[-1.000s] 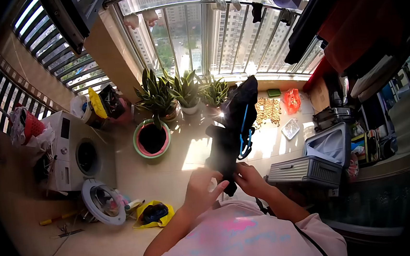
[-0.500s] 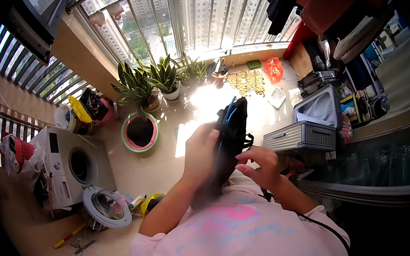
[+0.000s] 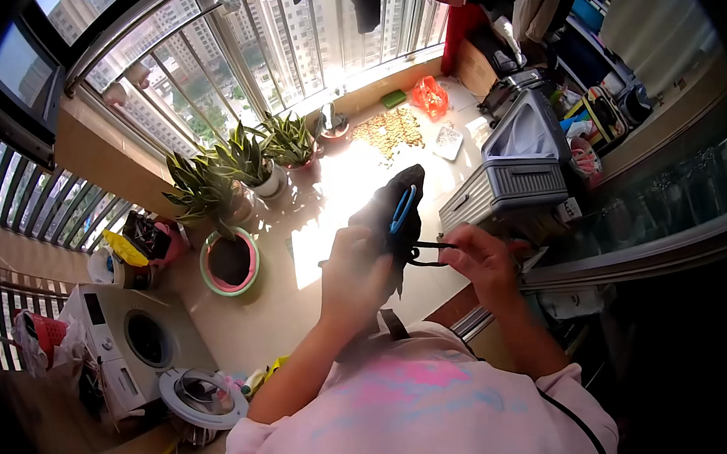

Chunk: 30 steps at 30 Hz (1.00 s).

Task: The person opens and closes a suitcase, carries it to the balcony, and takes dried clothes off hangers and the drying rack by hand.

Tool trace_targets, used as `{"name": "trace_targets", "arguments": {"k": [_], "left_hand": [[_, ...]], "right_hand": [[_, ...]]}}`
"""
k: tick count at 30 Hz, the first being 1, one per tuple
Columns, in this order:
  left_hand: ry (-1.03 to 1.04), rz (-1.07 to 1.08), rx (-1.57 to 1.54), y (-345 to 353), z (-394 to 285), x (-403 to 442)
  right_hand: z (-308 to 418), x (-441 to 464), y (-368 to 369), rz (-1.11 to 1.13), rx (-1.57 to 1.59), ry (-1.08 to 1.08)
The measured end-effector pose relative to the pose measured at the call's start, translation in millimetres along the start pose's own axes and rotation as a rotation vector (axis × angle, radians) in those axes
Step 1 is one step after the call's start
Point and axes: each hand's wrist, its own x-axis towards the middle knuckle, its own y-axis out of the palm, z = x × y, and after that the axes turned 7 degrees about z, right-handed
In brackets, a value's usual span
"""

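A dark bundle of black cloth (image 3: pixel 380 215) is held up in front of my chest, its upper end pointing away from me. My left hand (image 3: pixel 352 277) is wrapped round its near left side; that hand is somewhat blurred. Along the cloth's right face lies a narrow bright-blue loop (image 3: pixel 402 210), perhaps part of a hanger. Thin black straps (image 3: pixel 430 247) stretch from the cloth to my right hand (image 3: pixel 479 259), whose thumb and fingers pinch their end. What kind of cloth item this is, I cannot tell.
On the left stands a washing machine (image 3: pixel 138 343) with its round door (image 3: pixel 204 398) swung open. A pot of soil (image 3: pixel 230 263) and several potted plants line the window side. An open grey suitcase (image 3: pixel 526 182) lies at right. Yellowish pieces (image 3: pixel 390 133) are spread on the sunlit floor.
My right hand has drawn away to the right, pulling the black straps out from the cloth. The cloth has turned, so the blue loop shows more fully. The view has shifted too.
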Motion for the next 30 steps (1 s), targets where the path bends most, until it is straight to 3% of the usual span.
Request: {"name": "trace_targets", "arguments": {"k": [1,3,5,8,9,11,13,15,16,17,19,20,21,23,24,27,28,30], "left_hand": [[0.016,0.029,0.1,11,-7,-1],[-0.149,0.009,0.067,42,-21,-11],[-0.031,0.071,0.058,75,-12,-25],[0.107,0.235,0.2,135,-33,-59],[0.14,0.307,0.247,157,-44,-72],[0.223,0.507,0.292,196,-58,-95],[0.249,0.659,0.316,238,-65,-117],[0.292,0.852,0.364,281,-74,-145],[0.311,0.96,0.322,302,-83,-160],[0.492,1.096,0.434,323,-98,-181],[0.685,1.238,0.381,363,-95,-214],[0.599,1.386,0.456,379,-105,-225],[0.604,1.482,0.368,393,-104,-232],[0.712,1.635,0.386,425,-119,-241],[0.611,1.744,0.457,441,-114,-243],[0.624,1.819,0.411,482,-107,-246],[0.664,1.783,0.447,498,-101,-246],[0.78,1.717,0.393,543,-105,-238]], "right_hand": [[9,-23,-15,-0.063,0.15,-0.008],[43,-75,-41,-0.095,0.24,-0.281],[77,-142,-65,-0.166,0.314,-0.505],[98,-262,-98,0.024,-0.028,-0.506],[106,-292,-104,0.221,-0.04,-0.435],[103,-345,-104,0.317,-0.123,-0.279],[94,-395,-88,-0.22,-0.296,0.024],[59,-426,-78,-0.587,-0.237,0.039],[49,-438,-74,-0.63,-0.143,0.031],[44,-453,-74,-0.663,-0.052,0.014],[42,-476,-71,-0.862,-0.045,0.192],[31,-487,-74,-1.009,-0.195,0.245],[25,-500,-78,-1.09,-0.142,0.22],[41,-524,-85,-1.176,-0.21,0.298],[39,-535,-89,-1.222,-0.294,0.286],[21,-571,-116,-1.388,-0.435,0.28],[23,-582,-127,-1.439,-0.344,0.382],[18,-604,-158,-1.565,-0.3,0.315]]}}
